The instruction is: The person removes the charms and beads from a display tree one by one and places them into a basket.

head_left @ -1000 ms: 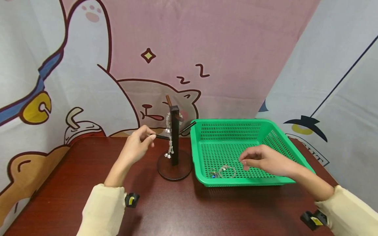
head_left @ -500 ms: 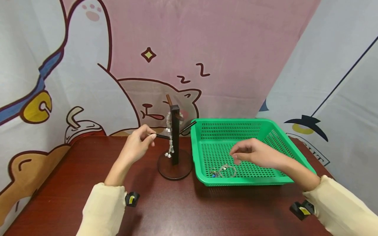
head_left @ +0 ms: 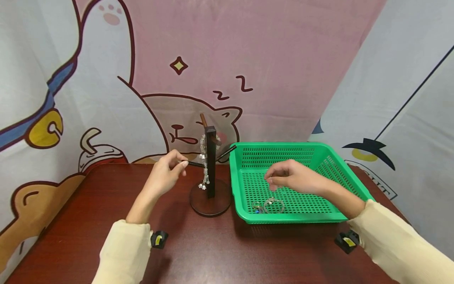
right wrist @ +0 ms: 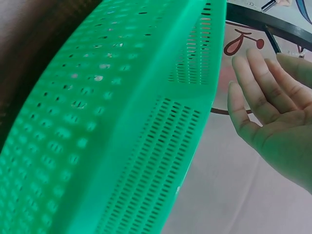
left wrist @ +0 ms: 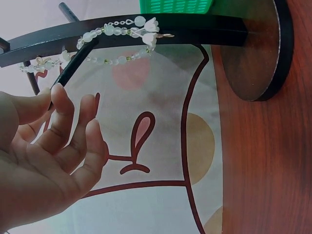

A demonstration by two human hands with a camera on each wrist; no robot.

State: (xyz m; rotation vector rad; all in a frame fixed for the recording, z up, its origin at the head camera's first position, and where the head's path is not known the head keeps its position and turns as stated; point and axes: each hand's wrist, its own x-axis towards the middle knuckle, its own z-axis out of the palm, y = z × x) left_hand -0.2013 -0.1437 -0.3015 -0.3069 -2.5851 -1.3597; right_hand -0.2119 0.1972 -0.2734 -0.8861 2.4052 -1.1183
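Note:
A dark wooden jewelry stand with several side pegs rises from a round base. My left hand pinches the outer end of one black peg between thumb and index finger. From that peg hangs a pale beaded bracelet with white flower charms. Higher on the stand is another beaded bracelet. My right hand hovers over the green basket, fingers loosely bent and holding nothing. Below it in the basket lie a clear bracelet and a small piece with a blue bead.
The basket stands just right of the stand's base on a reddish-brown table. Close behind both hangs a cartoon-printed cloth. Another black peg sticks out toward the basket's left rim.
My right hand has moved left across the basket, toward the stand, and slightly up. My left hand keeps its pinch on the peg, and the bracelets hang as before.

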